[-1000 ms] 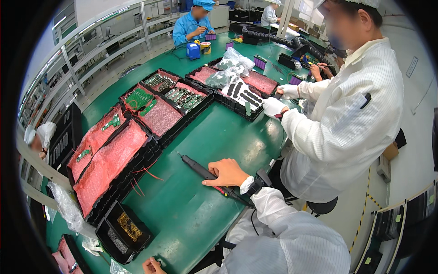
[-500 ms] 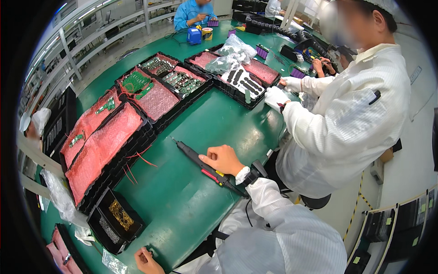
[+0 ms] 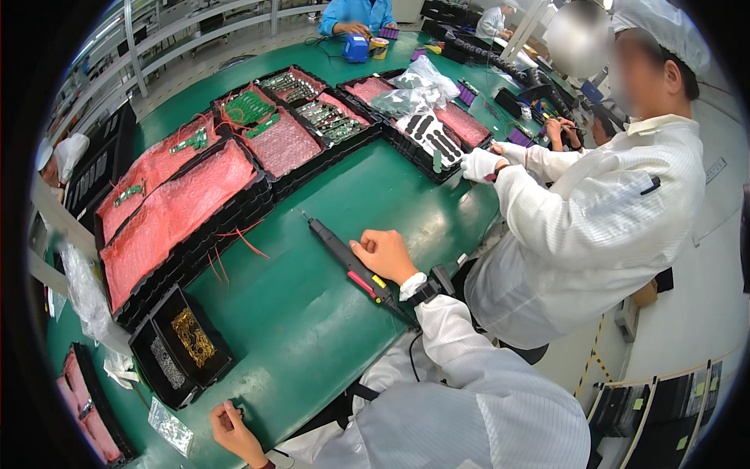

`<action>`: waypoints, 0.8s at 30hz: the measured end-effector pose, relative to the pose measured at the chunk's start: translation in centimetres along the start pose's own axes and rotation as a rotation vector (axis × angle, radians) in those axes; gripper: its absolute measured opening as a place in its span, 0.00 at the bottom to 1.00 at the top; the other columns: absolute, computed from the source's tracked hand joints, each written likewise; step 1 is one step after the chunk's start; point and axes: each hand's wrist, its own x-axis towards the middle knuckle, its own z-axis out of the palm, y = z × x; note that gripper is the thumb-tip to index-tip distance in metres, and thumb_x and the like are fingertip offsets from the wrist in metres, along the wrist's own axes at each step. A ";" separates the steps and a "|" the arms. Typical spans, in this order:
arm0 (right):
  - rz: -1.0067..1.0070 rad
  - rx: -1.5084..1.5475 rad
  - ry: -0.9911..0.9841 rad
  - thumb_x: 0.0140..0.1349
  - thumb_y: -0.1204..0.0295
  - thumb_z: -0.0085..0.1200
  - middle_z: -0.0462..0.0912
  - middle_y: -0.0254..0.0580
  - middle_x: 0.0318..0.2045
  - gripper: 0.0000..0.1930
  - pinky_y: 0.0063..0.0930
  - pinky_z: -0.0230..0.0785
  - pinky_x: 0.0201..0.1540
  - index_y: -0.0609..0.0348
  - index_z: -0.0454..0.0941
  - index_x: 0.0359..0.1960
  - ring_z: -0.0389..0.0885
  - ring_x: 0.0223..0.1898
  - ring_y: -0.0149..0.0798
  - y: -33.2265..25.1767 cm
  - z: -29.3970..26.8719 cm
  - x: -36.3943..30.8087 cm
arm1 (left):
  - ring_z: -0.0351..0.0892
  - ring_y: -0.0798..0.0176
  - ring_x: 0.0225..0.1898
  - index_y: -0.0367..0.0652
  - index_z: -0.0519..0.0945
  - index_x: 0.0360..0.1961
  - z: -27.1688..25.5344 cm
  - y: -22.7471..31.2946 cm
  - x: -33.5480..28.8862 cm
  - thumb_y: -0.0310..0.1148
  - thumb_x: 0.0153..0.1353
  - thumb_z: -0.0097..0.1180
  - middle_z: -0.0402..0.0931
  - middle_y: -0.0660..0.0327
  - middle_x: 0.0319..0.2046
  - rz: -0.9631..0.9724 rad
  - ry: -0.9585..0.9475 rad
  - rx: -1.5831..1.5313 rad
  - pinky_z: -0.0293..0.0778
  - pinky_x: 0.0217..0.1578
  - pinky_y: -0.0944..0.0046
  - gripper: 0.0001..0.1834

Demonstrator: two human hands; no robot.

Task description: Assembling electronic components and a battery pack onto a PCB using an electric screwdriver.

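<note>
A black electric screwdriver (image 3: 344,259) with a red and yellow section lies on the green table, its thin bit pointing away from me. Just right of it my right hand (image 3: 388,256) rests on the table with curled fingers; nothing shows in them. My left hand (image 3: 234,434) is at the near table edge, its fingers drawn together. A small dark shape shows at its fingertips, too unclear to name. Beyond that hand stands a black two-part bin (image 3: 223,362), with brass-coloured small parts (image 3: 193,338) in one half and silvery ones (image 3: 166,363) in the other.
Black trays lined with pink bubble wrap (image 3: 197,205) run along the far side, several holding green circuit boards (image 3: 248,108). Loose red wires (image 3: 248,242) hang from one tray. A clear bag (image 3: 170,427) lies near my left hand. A co-worker in white (image 3: 582,215) works at my right.
The whole view has shifted slightly, so the table and trays sit differently in it. Both my hands keep nearly the same pose, and the screwdriver stays where it lay.
</note>
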 end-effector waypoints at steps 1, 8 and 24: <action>0.015 -0.006 -0.004 0.61 0.61 0.66 0.79 0.38 0.14 0.17 0.36 0.66 0.24 0.58 0.79 0.20 0.76 0.16 0.42 0.3 0.0 0.0 | 0.72 0.73 0.30 0.35 0.78 0.37 0.4 0.1 0.1 0.33 0.74 0.59 0.76 0.65 0.29 -0.015 -0.010 -0.014 0.70 0.33 0.71 0.11; 0.042 -0.007 -0.003 0.61 0.61 0.66 0.78 0.39 0.14 0.16 0.37 0.66 0.24 0.58 0.80 0.21 0.76 0.16 0.43 0.1 -0.3 -0.3 | 0.72 0.73 0.29 0.34 0.78 0.38 -0.2 -0.3 -0.1 0.33 0.74 0.59 0.76 0.65 0.29 -0.010 -0.032 0.028 0.70 0.33 0.70 0.11; 0.247 0.581 0.072 0.66 0.68 0.65 0.82 0.38 0.21 0.11 0.28 0.70 0.24 0.64 0.81 0.31 0.80 0.19 0.31 2.4 -0.3 1.8 | 0.72 0.73 0.29 0.34 0.78 0.37 -0.2 -0.3 0.0 0.32 0.74 0.58 0.76 0.64 0.29 0.005 -0.019 0.030 0.69 0.32 0.71 0.11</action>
